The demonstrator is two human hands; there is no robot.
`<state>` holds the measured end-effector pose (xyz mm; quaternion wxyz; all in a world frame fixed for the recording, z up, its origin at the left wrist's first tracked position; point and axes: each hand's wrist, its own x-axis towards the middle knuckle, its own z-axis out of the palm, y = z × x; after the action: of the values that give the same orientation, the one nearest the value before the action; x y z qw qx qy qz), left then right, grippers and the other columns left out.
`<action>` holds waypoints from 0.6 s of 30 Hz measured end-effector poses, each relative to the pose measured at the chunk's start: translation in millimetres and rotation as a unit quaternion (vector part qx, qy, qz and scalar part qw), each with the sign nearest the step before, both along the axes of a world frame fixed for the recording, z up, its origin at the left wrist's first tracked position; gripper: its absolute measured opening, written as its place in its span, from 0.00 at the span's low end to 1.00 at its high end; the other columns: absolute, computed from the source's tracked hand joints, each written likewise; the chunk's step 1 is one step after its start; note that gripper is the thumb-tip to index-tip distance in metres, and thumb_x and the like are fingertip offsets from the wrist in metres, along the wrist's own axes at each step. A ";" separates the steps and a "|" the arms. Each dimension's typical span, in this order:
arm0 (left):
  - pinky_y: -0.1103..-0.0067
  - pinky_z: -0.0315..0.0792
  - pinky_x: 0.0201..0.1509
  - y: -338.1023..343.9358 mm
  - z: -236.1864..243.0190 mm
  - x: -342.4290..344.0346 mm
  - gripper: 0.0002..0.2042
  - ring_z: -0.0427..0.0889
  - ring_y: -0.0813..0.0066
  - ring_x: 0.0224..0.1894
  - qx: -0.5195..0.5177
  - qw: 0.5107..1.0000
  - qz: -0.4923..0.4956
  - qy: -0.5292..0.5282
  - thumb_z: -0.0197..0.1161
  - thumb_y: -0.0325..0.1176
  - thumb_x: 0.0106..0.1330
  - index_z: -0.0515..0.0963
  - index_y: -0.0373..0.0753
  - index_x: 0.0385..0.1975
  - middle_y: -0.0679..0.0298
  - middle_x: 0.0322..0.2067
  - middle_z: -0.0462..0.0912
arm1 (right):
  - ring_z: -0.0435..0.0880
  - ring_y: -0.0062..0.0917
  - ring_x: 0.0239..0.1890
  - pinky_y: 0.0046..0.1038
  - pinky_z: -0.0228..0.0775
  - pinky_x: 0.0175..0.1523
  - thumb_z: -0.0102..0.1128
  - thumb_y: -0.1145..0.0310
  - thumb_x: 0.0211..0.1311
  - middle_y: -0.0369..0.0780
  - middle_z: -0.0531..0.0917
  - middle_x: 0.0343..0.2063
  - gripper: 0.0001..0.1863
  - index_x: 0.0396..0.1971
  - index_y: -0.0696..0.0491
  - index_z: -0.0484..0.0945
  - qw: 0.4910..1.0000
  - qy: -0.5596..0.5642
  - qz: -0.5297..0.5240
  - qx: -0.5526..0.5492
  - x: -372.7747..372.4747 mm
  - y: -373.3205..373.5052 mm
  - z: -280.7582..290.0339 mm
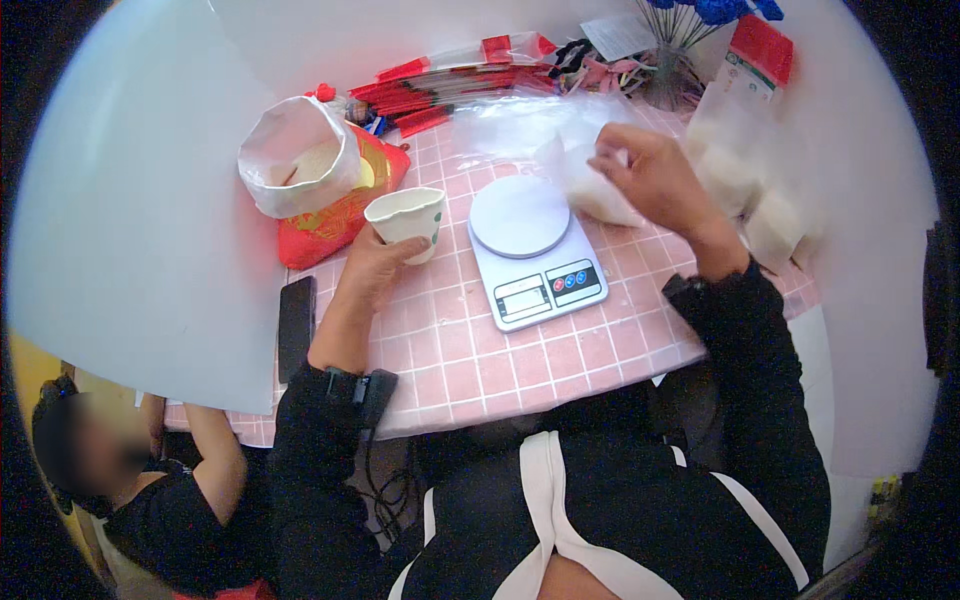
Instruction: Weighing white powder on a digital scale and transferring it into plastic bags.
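Note:
My left hand [372, 268] is closed around a white paper cup [408, 214] with green dots, its rim squeezed out of round. To the right of the kitchen scale [533, 262], my right hand [660, 182] has its fingers pinched together at the top of a clear plastic bag [598, 198]. White grain fills the bottom of that bag, which rests on the table beside the scale. Nothing lies on the scale's round plate. Behind the cup stands a red sack [335, 232], its white mouth rolled back and pale grain showing inside.
Several filled clear bags [775, 225] stand at the right. Flat clear plastic bags [500, 125] and red-edged packaging [440, 85] lie at the back, near blue flowers [710, 10]. A dark phone [296, 330] sits at the left table edge. Another person [165, 500] is at lower left.

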<state>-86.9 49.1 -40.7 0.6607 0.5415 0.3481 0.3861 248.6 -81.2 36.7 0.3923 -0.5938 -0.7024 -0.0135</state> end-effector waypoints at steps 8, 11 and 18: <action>0.72 0.78 0.51 -2.6 -3.8 -13.6 0.29 0.80 0.65 0.50 0.017 0.999 0.033 0.007 0.68 0.16 0.50 0.70 0.33 0.55 0.57 0.50 0.79 | 0.76 0.14 0.24 0.18 0.69 0.28 0.59 0.70 0.66 0.33 0.78 0.26 0.05 0.35 0.56 0.75 0.995 0.077 0.025 -0.060 -6.0 24.7 61.3; 0.72 0.78 0.50 -2.2 -0.7 -16.0 0.30 0.80 0.66 0.50 0.023 0.999 0.023 0.028 0.68 0.17 0.49 0.70 0.33 0.56 0.57 0.50 0.78 | 0.78 0.18 0.22 0.24 0.73 0.28 0.59 0.65 0.66 0.36 0.78 0.22 0.10 0.31 0.57 0.74 0.993 0.092 0.057 0.036 -8.2 33.0 71.3; 0.72 0.76 0.54 -7.0 12.9 -25.2 0.37 0.79 0.65 0.52 0.052 0.998 0.015 0.035 0.72 0.20 0.47 0.63 0.33 0.61 0.55 0.52 0.76 | 0.78 0.16 0.23 0.21 0.73 0.29 0.63 0.67 0.62 0.35 0.81 0.29 0.08 0.32 0.55 0.76 0.986 0.157 0.043 -0.038 -33.3 30.1 15.2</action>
<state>-112.1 42.1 -27.8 0.6132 0.5828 0.3588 0.3945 215.3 -51.2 51.9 0.4752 -0.5725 -0.6567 0.1231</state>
